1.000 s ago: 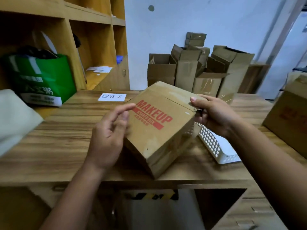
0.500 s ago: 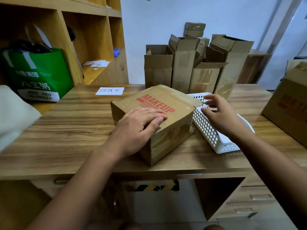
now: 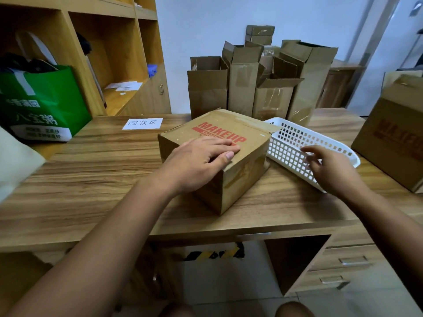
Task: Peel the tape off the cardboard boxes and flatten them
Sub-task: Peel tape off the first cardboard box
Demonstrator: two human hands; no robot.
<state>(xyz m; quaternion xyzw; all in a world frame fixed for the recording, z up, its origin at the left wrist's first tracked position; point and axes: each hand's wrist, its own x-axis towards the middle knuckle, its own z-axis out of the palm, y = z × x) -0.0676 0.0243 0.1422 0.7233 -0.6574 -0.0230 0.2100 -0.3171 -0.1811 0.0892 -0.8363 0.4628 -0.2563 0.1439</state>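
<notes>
Pressing the left hand (image 3: 196,163) flat on top of the MAKEUP cardboard box (image 3: 229,124), fingers (image 3: 219,145) straight and close together, pinning it to the middle of the desk (image 3: 91,170), one corner pointing at the body. Hovering the right hand (image 3: 329,168) over the white plastic basket (image 3: 295,136), fingers loosely spread, pinching nothing visible. Probably needing to reach left next, toward the box's top seam beside the basket, nearer the right hand.

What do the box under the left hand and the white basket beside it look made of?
MAKEUP box: brown cardboard with a matte finish, judging by the creased, scuffed edges and the red print. White basket: probably plastic, smooth, moulded with a square-hole grid.
</notes>
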